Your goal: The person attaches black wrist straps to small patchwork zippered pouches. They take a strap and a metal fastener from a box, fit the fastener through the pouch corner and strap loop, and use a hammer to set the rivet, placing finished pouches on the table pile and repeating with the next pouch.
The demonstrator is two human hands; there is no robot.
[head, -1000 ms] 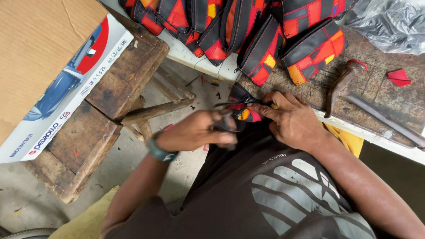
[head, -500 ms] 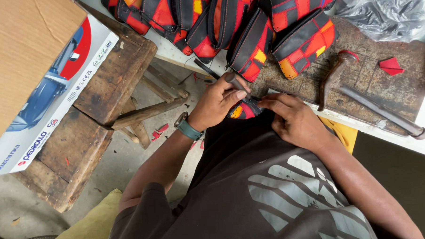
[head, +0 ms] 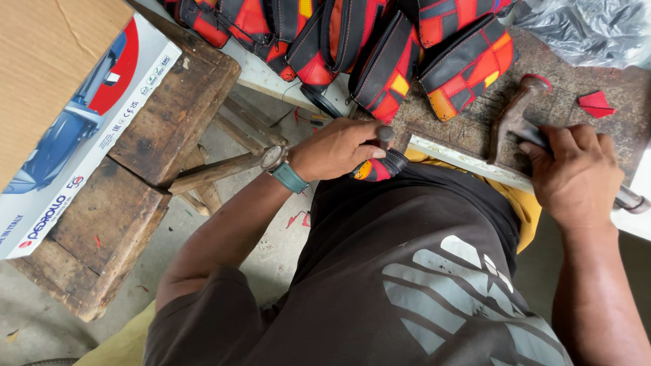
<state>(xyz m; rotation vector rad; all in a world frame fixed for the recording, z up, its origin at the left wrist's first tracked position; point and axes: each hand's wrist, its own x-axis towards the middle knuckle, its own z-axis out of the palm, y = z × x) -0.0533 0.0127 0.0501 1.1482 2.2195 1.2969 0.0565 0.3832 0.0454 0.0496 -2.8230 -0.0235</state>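
- At the near edge of the worn wooden block [head: 475,127], in the head view, I see the left hand [head: 336,148] pressing a small red, black and yellow pouch piece [head: 377,167] against the block's edge.
- The fingers of that hand are curled together over the piece, with a short dark metal punch [head: 386,135] standing up between them; I take the hand as clamped on the punch, while the piece is pinned beneath it.
- A watch with a teal strap [head: 285,170] sits on that wrist.
- To the right, the right hand [head: 574,176] lies on the block with its fingers wrapped round the handle of a hammer [head: 516,118]; the grip is closed on it.
- The hammer's rusty head rests on the block, far of the hand, and the butt of its handle sticks out to the right, past the hand.
- Along the far side, a row of finished red, black and orange bags [head: 378,29] lies packed close, some overlapping onto the block.
- A small red scrap [head: 595,103] lies on the block, right of the hammer head.
- At far right I make out a crumpled clear plastic bag [head: 594,18].
- On the left stands a rough wooden stool [head: 144,168], with a cardboard box [head: 41,92] lying on it.
- Nearest the camera, a dark shirt [head: 387,289] with a grey print fills the view.
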